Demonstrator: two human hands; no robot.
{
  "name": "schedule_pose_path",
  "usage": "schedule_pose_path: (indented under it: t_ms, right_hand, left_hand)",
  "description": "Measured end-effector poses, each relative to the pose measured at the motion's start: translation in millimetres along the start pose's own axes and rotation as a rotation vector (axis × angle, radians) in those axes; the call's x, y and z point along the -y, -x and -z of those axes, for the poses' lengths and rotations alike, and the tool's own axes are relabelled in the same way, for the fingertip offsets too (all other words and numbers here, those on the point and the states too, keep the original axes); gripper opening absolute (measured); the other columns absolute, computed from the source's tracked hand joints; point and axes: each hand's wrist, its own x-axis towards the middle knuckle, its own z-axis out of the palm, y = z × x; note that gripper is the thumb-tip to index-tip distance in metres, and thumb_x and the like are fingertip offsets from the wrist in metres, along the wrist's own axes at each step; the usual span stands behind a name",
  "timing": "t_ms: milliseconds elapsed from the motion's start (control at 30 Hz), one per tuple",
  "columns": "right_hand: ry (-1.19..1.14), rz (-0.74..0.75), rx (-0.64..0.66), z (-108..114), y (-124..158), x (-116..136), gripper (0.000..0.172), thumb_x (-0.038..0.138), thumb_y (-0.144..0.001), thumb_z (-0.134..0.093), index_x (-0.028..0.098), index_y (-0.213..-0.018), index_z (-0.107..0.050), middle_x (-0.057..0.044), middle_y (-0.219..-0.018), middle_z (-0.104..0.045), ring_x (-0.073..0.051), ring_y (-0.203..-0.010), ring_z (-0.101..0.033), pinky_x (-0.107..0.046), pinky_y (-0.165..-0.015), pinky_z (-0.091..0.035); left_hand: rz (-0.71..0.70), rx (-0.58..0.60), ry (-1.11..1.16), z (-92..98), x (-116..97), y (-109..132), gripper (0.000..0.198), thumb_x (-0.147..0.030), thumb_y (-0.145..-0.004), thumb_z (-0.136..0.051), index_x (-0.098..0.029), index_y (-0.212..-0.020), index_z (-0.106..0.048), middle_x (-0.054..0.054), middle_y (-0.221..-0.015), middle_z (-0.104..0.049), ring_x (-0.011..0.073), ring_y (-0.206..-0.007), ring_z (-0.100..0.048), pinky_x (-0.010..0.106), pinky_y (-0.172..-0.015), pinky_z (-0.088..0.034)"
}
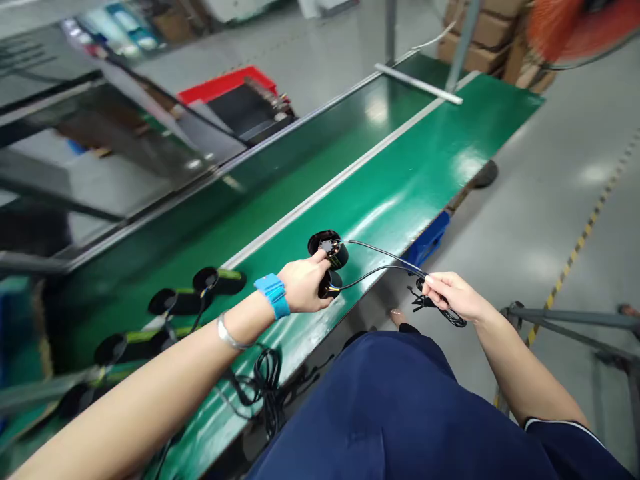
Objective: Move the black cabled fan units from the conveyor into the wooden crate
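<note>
My left hand (305,283), with a blue wrist strap and a silver bangle, is closed round two small black round motor parts (329,252) over the near edge of the green conveyor table (400,180). Thin black cables (385,260) run from these parts to my right hand (453,293), which pinches them beside the table; a black tangle of cable end hangs under its fingers. Further left on the table lie several more black round parts (220,280) with yellow-green labels, their cables (265,383) spilling over the table edge.
A metal rail splits the green table lengthwise. A blue bin (427,240) sits under the table edge. Behind are a red crate (227,87), cardboard boxes (493,33) and an orange fan (575,27). A grey metal frame (575,320) stands at right on the floor.
</note>
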Motion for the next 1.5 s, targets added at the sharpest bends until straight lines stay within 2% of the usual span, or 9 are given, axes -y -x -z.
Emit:
schedule_pose_path:
  t_ms: [133, 300, 433, 567, 767, 933, 1067, 1267, 1500]
  right_hand:
    - [-0.086, 0.079, -0.283, -17, 78, -24, 0.056, 0.07, -0.076, -0.058, 0.015, -0.072, -0.057, 0.006, -0.049, -0.042, -0.005, -0.04, -0.033, -0.022, -0.044, -0.024]
    - [-0.301, 0.12, -0.66, -79, 191, -74, 0.051, 0.065, -0.081, -0.056, 0.015, -0.072, -0.056, 0.006, -0.051, -0.042, -0.005, -0.041, -0.034, -0.02, -0.042, -0.025]
    - [-0.478, 0.155, -0.97, -139, 268, -112, 0.048, 0.063, -0.081, -0.057, 0.016, -0.07, -0.055, 0.007, -0.047, -0.043, -0.005, -0.04, -0.034, -0.019, -0.041, -0.026]
    - [-0.615, 0.209, -1.298, -191, 341, -153, 0.049, 0.063, -0.081, -0.058, 0.015, -0.07, -0.055, 0.006, -0.049, -0.044, -0.004, -0.04, -0.034, -0.019, -0.041, -0.026]
    - [-0.633, 0.261, -1.745, -281, 445, -214, 0.054, 0.069, -0.081, -0.054, 0.016, -0.074, -0.055, 0.008, -0.051, -0.038, -0.005, -0.042, -0.031, -0.02, -0.042, -0.022]
    - [-0.689, 0.21, -2.008, -334, 526, -257, 0.057, 0.073, -0.08, -0.052, 0.017, -0.073, -0.054, 0.007, -0.05, -0.037, -0.006, -0.042, -0.03, -0.022, -0.044, -0.022]
    - [-0.841, 0.179, -2.146, -358, 574, -279, 0.06, 0.077, -0.074, -0.055, 0.017, -0.072, -0.054, 0.008, -0.05, -0.036, -0.005, -0.042, -0.027, -0.023, -0.044, -0.02]
    - [-1.027, 0.232, -2.318, -356, 638, -306, 0.062, 0.078, -0.069, -0.059, 0.017, -0.071, -0.055, 0.007, -0.049, -0.037, -0.005, -0.041, -0.026, -0.024, -0.044, -0.015]
    - [-1.25, 0.369, -2.468, -308, 717, -349, 0.061, 0.075, -0.061, -0.068, 0.016, -0.069, -0.052, 0.009, -0.047, -0.037, -0.003, -0.036, -0.027, -0.021, -0.039, -0.013]
  left_hand:
    - [-0.279, -0.053, -0.137, 36.1, -29, -25, 0.047, -0.049, -0.066, -0.058, -0.018, -0.102, -0.059, 0.012, -0.118, -0.057, 0.0253, -0.081, -0.067, 0.035, -0.066, -0.054]
    - [-0.698, -0.065, -0.301, 70.9, -108, -33, 0.049, -0.048, -0.064, -0.055, -0.019, -0.101, -0.064, 0.014, -0.121, -0.058, 0.0285, -0.082, -0.068, 0.039, -0.07, -0.056]
    - [-0.985, -0.12, -0.431, 72.4, -196, -42, 0.057, -0.054, -0.054, -0.054, -0.036, -0.106, -0.066, 0.002, -0.127, -0.06, 0.0306, -0.079, -0.069, 0.045, -0.07, -0.057]
    - [-1.312, -0.322, -0.568, 65.1, -328, -36, 0.056, -0.052, -0.048, -0.055, -0.045, -0.102, -0.066, -0.006, -0.132, -0.058, 0.0334, -0.084, -0.069, 0.05, -0.072, -0.056]
    - [-1.814, -0.297, -0.71, 46.8, -519, 94, 0.048, -0.042, -0.056, -0.061, -0.024, -0.101, -0.064, 0.011, -0.123, -0.059, 0.0315, -0.086, -0.069, 0.043, -0.075, -0.056]
    - [-2.133, -0.239, -0.847, 3.8, -660, 206, 0.049, -0.044, -0.057, -0.064, -0.017, -0.098, -0.061, 0.015, -0.115, -0.058, 0.0314, -0.085, -0.068, 0.043, -0.076, -0.056]
    - [-2.409, -0.208, -0.926, -35.0, -765, 287, 0.049, -0.044, -0.058, -0.066, -0.013, -0.097, -0.061, 0.014, -0.109, -0.058, 0.0294, -0.081, -0.066, 0.042, -0.072, -0.056]
    - [-2.699, -0.21, -1.089, -92.6, -905, 392, 0.047, -0.046, -0.059, -0.069, -0.015, -0.094, -0.063, 0.013, -0.108, -0.059, 0.0272, -0.077, -0.066, 0.038, -0.066, -0.055]
    - [-2.997, -0.12, -1.144, -157.6, -1047, 468, 0.046, -0.046, -0.061, -0.069, -0.014, -0.093, -0.064, 0.013, -0.11, -0.06, 0.0266, -0.081, -0.066, 0.036, -0.073, -0.055]
